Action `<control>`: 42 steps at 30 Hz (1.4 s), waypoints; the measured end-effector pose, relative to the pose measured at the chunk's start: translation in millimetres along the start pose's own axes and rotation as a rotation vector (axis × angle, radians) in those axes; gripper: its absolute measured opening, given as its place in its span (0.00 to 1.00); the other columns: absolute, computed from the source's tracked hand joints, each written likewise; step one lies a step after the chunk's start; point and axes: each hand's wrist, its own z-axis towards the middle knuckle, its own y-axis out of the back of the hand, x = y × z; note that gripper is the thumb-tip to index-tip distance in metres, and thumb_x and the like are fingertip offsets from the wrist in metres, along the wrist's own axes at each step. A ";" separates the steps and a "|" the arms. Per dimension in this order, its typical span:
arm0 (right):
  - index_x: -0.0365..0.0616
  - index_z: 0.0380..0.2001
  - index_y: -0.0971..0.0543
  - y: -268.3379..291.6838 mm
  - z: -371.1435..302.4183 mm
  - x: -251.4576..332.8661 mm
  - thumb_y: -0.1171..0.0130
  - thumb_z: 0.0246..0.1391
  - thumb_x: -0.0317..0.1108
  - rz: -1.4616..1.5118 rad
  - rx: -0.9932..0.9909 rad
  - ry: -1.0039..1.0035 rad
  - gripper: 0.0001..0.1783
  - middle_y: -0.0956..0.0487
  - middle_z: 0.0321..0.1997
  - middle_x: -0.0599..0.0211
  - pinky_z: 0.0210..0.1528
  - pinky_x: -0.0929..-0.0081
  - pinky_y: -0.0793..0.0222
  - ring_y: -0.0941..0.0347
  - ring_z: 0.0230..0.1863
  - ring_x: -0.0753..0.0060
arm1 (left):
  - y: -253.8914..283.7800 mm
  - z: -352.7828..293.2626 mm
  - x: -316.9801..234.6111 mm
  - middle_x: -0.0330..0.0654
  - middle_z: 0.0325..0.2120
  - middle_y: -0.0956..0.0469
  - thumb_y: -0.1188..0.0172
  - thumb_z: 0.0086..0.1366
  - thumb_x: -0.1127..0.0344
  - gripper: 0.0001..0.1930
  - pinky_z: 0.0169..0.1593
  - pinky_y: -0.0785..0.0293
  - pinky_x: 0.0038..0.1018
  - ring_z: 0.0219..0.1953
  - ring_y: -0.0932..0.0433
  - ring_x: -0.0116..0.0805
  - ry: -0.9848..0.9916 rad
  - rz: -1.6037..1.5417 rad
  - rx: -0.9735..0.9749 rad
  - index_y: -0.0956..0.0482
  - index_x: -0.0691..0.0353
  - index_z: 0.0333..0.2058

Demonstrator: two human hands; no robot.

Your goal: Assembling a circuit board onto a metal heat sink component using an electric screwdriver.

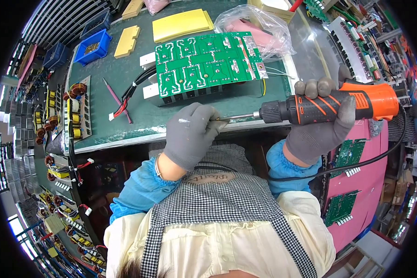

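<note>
My right hand (320, 121), in a grey glove, is wrapped round an orange and black electric screwdriver (362, 103) held level, with its bit pointing left. The gloved fingers of my left hand (190, 132) pinch the tip of the screwdriver bit (240, 117); a small brass-coloured thing shows there, too small to name surely. Just beyond both hands, a green circuit board (208, 62) lies solder side up on black parts that stand on the bench. Black and red wires with a white connector (111, 116) trail from its left side.
A pink-handled pen-like tool (117, 99) lies left of the board. Behind are yellow sheets (180, 25), a blue bin of small screws (92, 47) and a clear plastic bag (259, 30). Coil boards (78, 111) stand at left. The screwdriver's black cable (352, 166) loops across my right forearm.
</note>
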 end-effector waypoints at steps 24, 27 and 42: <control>0.34 0.51 0.30 27.0 26.2 -87.2 0.53 0.61 0.67 0.069 -0.459 -0.246 0.40 0.23 0.34 0.58 0.61 0.49 0.30 0.25 0.35 0.63 | 127.2 144.2 113.2 0.52 0.36 0.22 0.24 0.44 0.53 0.44 0.42 0.27 0.36 0.39 0.21 0.49 0.116 0.018 0.685 0.31 0.62 0.59; 0.26 0.50 0.34 18.4 34.0 -90.6 0.52 0.63 0.61 0.244 -0.313 -0.306 0.40 0.26 0.34 0.58 0.65 0.53 0.34 0.25 0.38 0.60 | 120.1 137.4 118.7 0.46 0.31 0.30 0.22 0.39 0.54 0.46 0.37 0.32 0.34 0.33 0.29 0.41 0.097 -0.027 0.612 0.30 0.63 0.58; 0.33 0.46 0.31 8.1 45.1 -98.5 0.46 0.61 0.59 0.144 -0.452 -0.361 0.33 0.27 0.33 0.59 0.49 0.66 0.27 0.28 0.36 0.63 | 119.1 141.5 119.3 0.41 0.28 0.30 0.19 0.34 0.59 0.43 0.35 0.32 0.30 0.32 0.28 0.36 0.230 -0.052 0.601 0.26 0.61 0.53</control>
